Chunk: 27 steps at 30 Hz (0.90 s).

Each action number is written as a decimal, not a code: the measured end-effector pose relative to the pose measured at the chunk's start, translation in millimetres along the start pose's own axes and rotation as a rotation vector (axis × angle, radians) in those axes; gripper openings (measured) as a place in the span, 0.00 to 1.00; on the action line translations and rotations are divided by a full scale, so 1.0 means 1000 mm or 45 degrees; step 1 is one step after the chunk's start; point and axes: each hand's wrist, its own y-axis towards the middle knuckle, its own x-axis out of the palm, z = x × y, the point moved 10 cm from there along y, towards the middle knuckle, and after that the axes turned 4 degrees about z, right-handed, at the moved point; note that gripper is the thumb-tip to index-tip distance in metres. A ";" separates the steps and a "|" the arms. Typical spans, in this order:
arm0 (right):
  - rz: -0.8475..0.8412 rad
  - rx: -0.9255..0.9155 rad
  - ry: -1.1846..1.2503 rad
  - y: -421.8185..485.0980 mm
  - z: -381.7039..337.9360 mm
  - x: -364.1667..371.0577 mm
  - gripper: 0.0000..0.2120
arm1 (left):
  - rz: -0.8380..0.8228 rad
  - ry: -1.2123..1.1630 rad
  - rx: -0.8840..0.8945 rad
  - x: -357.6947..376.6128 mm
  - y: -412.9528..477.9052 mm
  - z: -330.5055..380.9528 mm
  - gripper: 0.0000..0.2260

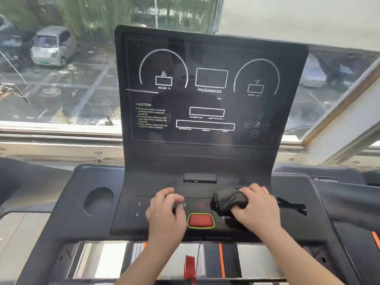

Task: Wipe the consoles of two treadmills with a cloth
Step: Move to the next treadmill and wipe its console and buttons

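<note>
A black treadmill console (205, 153) fills the middle of the head view, with a dark upright display panel and a lower button panel. My right hand (257, 208) presses a crumpled dark cloth (230, 199) onto the right side of the button panel, just right of the red stop button (201, 220). My left hand (166, 208) rests with curled fingers on the left side of the button panel and holds nothing.
A round cup holder (98, 201) sits in the left tray. A red safety clip (190, 266) hangs on a cord below the stop button. Behind the console a window (61, 79) looks onto parked cars. Part of another machine (349, 198) is at the right.
</note>
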 end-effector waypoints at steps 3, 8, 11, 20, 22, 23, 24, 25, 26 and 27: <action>0.011 -0.027 -0.035 0.001 0.004 0.001 0.17 | 0.025 0.005 0.024 0.014 -0.004 0.015 0.13; 0.018 -0.358 0.111 -0.007 -0.045 0.002 0.18 | 0.173 0.012 0.162 0.027 -0.006 0.056 0.09; 0.025 -0.667 0.252 -0.018 -0.031 -0.004 0.19 | 0.174 -0.002 0.267 0.044 -0.010 0.075 0.08; 0.028 -0.200 0.018 0.023 0.065 0.002 0.21 | -0.046 0.036 0.428 0.108 -0.050 0.117 0.12; 0.090 -0.267 0.073 0.000 0.052 -0.003 0.19 | -0.036 0.035 0.444 0.105 -0.061 0.118 0.15; 0.091 -0.326 0.138 -0.011 0.045 -0.005 0.18 | -0.050 0.034 0.459 0.104 -0.067 0.117 0.17; 0.041 -0.399 0.200 -0.021 0.039 -0.004 0.18 | -0.085 0.026 0.489 0.106 -0.073 0.117 0.19; -0.053 -0.469 0.254 -0.027 0.036 -0.003 0.19 | -0.139 0.016 0.544 0.109 -0.080 0.120 0.21; -0.180 -0.511 0.305 -0.026 0.037 -0.004 0.21 | -0.203 0.014 0.623 0.115 -0.088 0.124 0.23; -0.355 -0.509 0.395 -0.021 0.045 -0.004 0.24 | -0.262 0.036 0.719 0.122 -0.097 0.130 0.25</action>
